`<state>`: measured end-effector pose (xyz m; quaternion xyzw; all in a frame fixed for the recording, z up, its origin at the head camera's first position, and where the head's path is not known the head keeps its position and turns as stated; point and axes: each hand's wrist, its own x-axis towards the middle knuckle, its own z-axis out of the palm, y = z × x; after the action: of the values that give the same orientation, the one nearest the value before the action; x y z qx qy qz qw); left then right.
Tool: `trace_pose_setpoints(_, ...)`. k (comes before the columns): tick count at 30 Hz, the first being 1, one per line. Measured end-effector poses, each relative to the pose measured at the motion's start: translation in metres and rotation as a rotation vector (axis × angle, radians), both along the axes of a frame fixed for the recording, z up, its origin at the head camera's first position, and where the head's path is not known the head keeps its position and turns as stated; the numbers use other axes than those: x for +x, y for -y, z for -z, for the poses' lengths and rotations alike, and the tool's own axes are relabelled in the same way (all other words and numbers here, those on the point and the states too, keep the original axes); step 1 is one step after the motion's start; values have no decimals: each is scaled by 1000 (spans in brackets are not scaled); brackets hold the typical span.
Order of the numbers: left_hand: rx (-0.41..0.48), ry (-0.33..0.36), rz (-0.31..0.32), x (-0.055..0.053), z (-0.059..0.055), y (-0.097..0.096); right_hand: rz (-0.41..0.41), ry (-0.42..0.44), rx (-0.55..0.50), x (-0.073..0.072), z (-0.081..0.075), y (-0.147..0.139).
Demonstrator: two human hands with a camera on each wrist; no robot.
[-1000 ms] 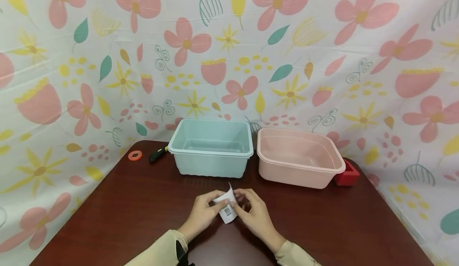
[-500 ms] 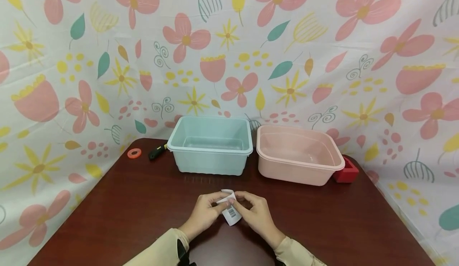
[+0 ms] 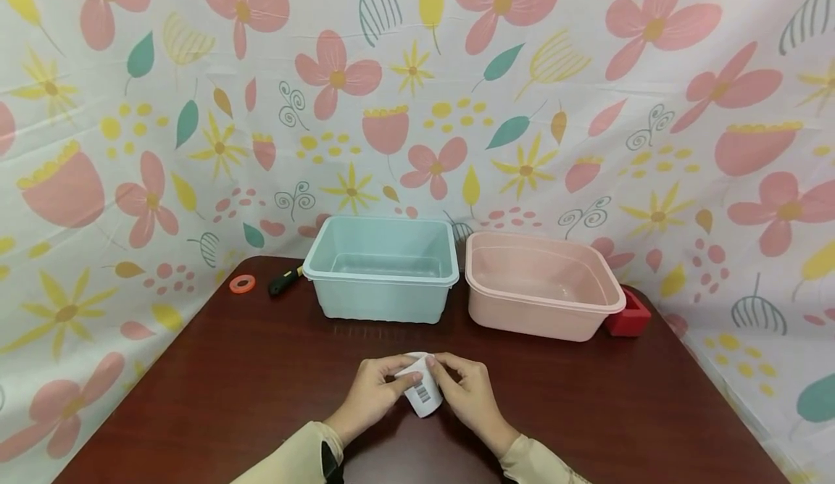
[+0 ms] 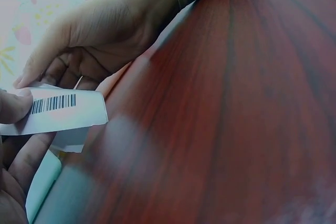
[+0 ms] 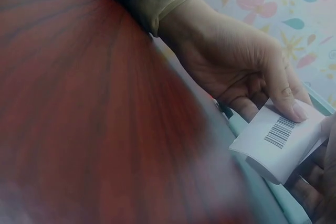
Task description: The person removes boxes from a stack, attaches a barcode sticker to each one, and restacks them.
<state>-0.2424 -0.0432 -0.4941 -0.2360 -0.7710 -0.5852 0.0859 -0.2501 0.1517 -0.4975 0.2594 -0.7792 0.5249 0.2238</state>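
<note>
Both hands hold a white paper slip (image 3: 422,395) with a printed barcode, above the table in the middle of the head view. My left hand (image 3: 372,391) pinches its left side, the thumb lying across the front. From the right, my right hand (image 3: 468,395) pinches near the top edge, thumb on the front face. The paper (image 5: 278,135) curves back on itself in the right wrist view, where the left hand (image 5: 236,56) is seen across it. In the left wrist view, a second layer shows under the barcode face of the paper (image 4: 79,111).
A light blue bin (image 3: 381,299) and a pink basin (image 3: 528,317) stand at the back of the dark red table (image 3: 261,375). Left of them lie an orange ring (image 3: 242,284) and a dark-handled tool (image 3: 283,282). A red box (image 3: 628,317) sits at the right.
The paper's upright top corner has been bent over, and the slip now curls more. It has shifted slightly right and down. My right thumb has moved up towards its top edge.
</note>
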Motion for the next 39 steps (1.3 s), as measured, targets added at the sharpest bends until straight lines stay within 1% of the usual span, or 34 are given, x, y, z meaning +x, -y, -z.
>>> trace_pose_setpoints(3,15,7,-1,1,1,0,15,6,-12,1,0,0)
trace_pose_setpoints(5,36,27,13,2,1,0,9,-5,-14,2,1,0)
trace_pose_setpoints(8,82,108,66,4,2,0,-48,-69,4,3,4,1)
trace_pose_setpoints(11,102,185,102,4,1,1,-124,-141,14,3,6,4)
trace_pose_setpoints(12,100,194,104,3,0,1,-135,-164,14,5,2,6)
trace_pose_setpoints(13,97,195,104,2,0,2,-141,-180,11,4,1,7)
trace_pose_setpoints(16,82,165,84,-2,-3,4,-116,-194,2,0,-3,9)
trace_pose_setpoints(18,83,155,68,-3,-3,5,-94,-171,-15,-1,-4,9)
trace_pose_setpoints(19,87,158,64,-2,-2,5,-82,-154,-23,-3,0,8)
trace_pose_setpoints(22,88,162,37,1,0,3,-42,-79,-52,-1,3,5)
trace_pose_setpoints(24,83,159,12,2,1,1,-14,-39,-67,-1,5,3)
trace_pose_setpoints(26,72,148,-18,3,-1,0,10,-8,-83,-3,5,0)
trace_pose_setpoints(29,78,143,-47,7,-12,-2,31,17,-109,-7,4,-3)
trace_pose_setpoints(32,101,138,-48,14,-25,-3,38,50,-134,-10,3,-7)
trace_pose_setpoints(35,114,118,-50,18,-31,-3,57,92,-159,-15,2,-12)
trace_pose_setpoints(37,104,106,-73,15,-27,-3,80,114,-178,-19,1,-17)
trace_pose_setpoints(39,96,110,-102,11,-21,-4,110,135,-197,-25,0,-23)
